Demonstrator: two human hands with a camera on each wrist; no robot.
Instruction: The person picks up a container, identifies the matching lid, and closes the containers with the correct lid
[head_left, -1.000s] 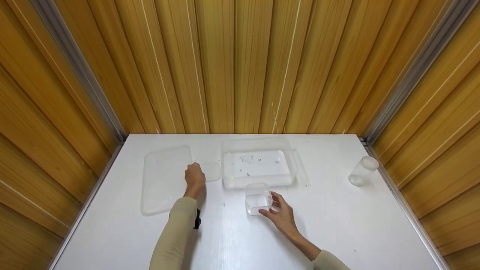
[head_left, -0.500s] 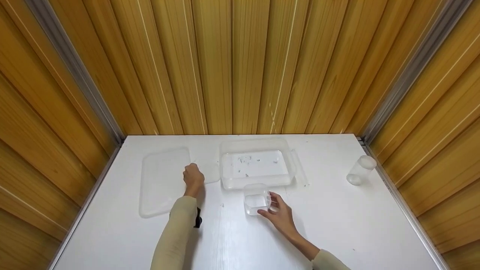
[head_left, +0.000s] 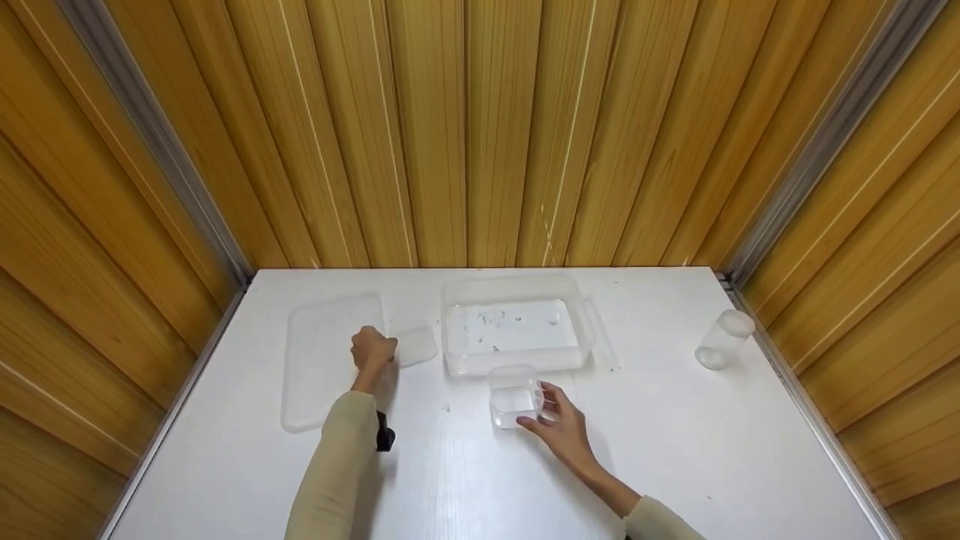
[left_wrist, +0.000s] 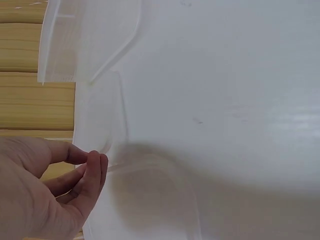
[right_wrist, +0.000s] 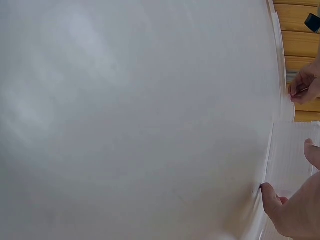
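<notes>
In the head view my left hand (head_left: 372, 349) is at the left of the table, beside a small clear plastic lid (head_left: 416, 346). Thumb and fingertips pinch the near edge of that lid in the left wrist view, where the rest of it (left_wrist: 101, 107) lies close to the white tabletop. My right hand (head_left: 564, 429) holds a small clear plastic container (head_left: 514, 405) by its right side, thumb towards the front. This container stands upright in front of a larger clear plastic box (head_left: 517, 364). In the right wrist view its wall (right_wrist: 292, 155) shows between thumb and fingers.
A large clear lid (head_left: 326, 367) lies flat at the left, partly behind the left hand. Close to the box's right side is a thin clear strip (head_left: 602, 334). A clear cylindrical jar (head_left: 724, 341) stands near the right edge. Wood-patterned walls (head_left: 502, 135) border the table (head_left: 480, 487).
My left hand has moved a little to the left, and the small lid has shifted slightly left with it, away from the box. The right hand and the small container stay put.
</notes>
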